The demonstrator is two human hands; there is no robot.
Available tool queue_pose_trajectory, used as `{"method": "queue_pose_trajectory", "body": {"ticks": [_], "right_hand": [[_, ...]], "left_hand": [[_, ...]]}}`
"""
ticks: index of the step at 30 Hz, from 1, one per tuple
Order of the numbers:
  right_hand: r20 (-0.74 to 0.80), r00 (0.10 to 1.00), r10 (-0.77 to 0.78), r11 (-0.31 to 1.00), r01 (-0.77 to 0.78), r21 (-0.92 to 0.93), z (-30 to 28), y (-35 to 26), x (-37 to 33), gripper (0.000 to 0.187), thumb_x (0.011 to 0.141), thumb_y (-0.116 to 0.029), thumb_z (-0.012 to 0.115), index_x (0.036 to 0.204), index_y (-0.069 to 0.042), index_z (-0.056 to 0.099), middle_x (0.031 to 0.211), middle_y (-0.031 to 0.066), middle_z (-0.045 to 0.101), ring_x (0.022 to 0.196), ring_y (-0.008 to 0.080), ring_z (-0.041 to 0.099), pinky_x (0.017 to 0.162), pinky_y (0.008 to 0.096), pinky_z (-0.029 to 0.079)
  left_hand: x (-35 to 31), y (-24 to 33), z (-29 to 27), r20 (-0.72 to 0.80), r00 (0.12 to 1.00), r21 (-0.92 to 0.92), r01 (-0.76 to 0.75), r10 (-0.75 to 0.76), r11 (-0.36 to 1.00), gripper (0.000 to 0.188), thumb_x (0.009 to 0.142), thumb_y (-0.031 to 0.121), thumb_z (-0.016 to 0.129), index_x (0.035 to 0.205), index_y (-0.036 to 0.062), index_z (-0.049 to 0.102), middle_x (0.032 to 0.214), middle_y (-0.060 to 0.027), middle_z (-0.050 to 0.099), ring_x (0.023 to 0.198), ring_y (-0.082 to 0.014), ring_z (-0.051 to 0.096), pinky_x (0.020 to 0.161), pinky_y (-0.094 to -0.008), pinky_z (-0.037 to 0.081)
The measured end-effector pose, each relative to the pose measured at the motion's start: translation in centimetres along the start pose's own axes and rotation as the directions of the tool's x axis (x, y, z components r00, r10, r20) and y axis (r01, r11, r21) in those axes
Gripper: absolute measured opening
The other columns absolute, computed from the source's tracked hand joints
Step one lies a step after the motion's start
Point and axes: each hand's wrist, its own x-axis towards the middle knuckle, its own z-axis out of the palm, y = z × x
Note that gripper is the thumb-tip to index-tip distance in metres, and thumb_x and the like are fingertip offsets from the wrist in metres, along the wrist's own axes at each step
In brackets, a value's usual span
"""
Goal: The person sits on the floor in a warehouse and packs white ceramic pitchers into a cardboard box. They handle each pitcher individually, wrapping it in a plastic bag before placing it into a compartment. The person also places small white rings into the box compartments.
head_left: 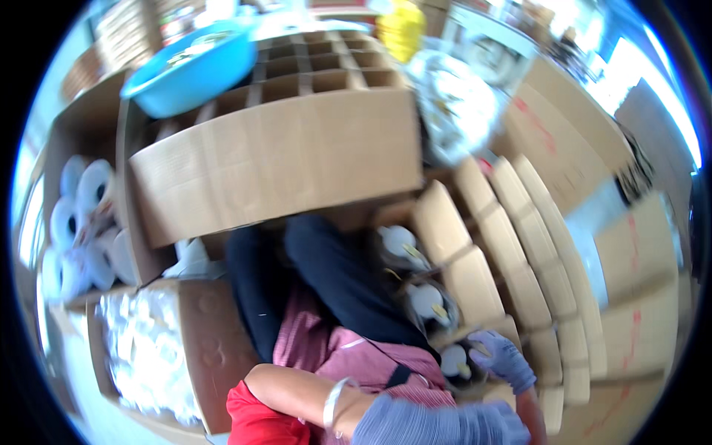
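My right hand (500,358), in a pale grey-violet glove, is at a compartment of the divided carton on the right. Its fingers are bent beside a round clear-sided container (456,361) topped by a white disc. Whatever they grip is hidden. My left arm, with a bracelet, crosses my lap from the lower left. The gloved left hand (437,424) lies low at the right, its fingers blurred. Two similar containers stand farther up that row, an upper one (399,241) and a middle one (428,302), each with a pale yellowish piece on its disc.
Tall cardboard divider flaps (512,245) rise to the right. Ahead stands a wide partitioned carton (282,159) with a blue basin (189,70) on it. At left are white rolls (78,222) and a box of clear plastic pieces (144,348). A clear bag (456,104) sits behind.
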Motion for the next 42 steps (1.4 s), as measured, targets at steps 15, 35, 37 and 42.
{"method": "queue_pose_trajectory", "body": {"ticks": [15, 35, 37, 42], "right_hand": [[0.067, 0.863, -0.5, 0.71, 0.453, -0.54, 3.3, -20.3, 45.9, 0.052, 0.083, -0.044, 0.068, 0.124, -0.014, 0.06, 0.123, 0.0219, 0.058, 0.109, 0.0427, 0.061, 0.093, 0.054, 0.05], [-0.326, 0.569, -0.755, 0.27, 0.724, 0.635, -2.4, -40.1, 37.1, 0.072, 0.104, -0.036, 0.053, 0.157, 0.0, 0.02, 0.158, 0.0149, 0.032, 0.144, 0.0226, 0.032, 0.119, 0.035, 0.024], [-0.115, 0.461, -0.88, 0.258, 0.668, 0.698, -3.0, -39.4, 33.1, 0.064, 0.1, -0.03, 0.059, 0.151, 0.002, 0.036, 0.149, 0.0167, 0.045, 0.136, 0.0268, 0.046, 0.116, 0.0393, 0.032], [0.126, 0.385, -0.914, 0.401, 0.904, 0.148, -2.1, -34.4, 31.9, 0.054, 0.09, -0.023, 0.069, 0.136, 0.001, 0.054, 0.138, 0.0208, 0.054, 0.13, 0.0352, 0.052, 0.108, 0.0407, 0.041]], "left_hand": [[-15.6, 6.5, -29.8, -0.922, 0.387, 0.34, 0.835, -0.023, 0.433, 0.054, 0.09, 0.018, 0.064, 0.14, 0.0047, 0.048, 0.124, -0.0137, 0.058, 0.115, -0.0278, 0.06, 0.094, -0.0364, 0.05], [-27.8, 17.1, -28.5, -0.986, 0.055, 0.119, 0.897, 0.158, 0.427, 0.025, 0.085, 0.007, 0.067, 0.109, 0.0062, 0.059, 0.103, -0.0111, 0.067, 0.097, -0.0252, 0.068, 0.089, -0.0439, 0.057], [-27.3, 22.9, -18.7, -0.952, -0.225, -0.105, 0.879, 0.209, 0.465, 0.021, 0.089, 0.012, 0.06, 0.109, 0.0051, 0.06, 0.104, -0.0117, 0.067, 0.097, -0.0283, 0.068, 0.091, -0.0448, 0.057], [-23.9, 27.4, -1.0, -0.587, -0.781, -0.122, 0.347, 0.214, 0.93, 0.02, 0.094, 0.019, 0.057, 0.105, 0.0035, 0.063, 0.103, -0.0106, 0.067, 0.095, -0.0248, 0.067, 0.085, -0.0415, 0.059]]}}
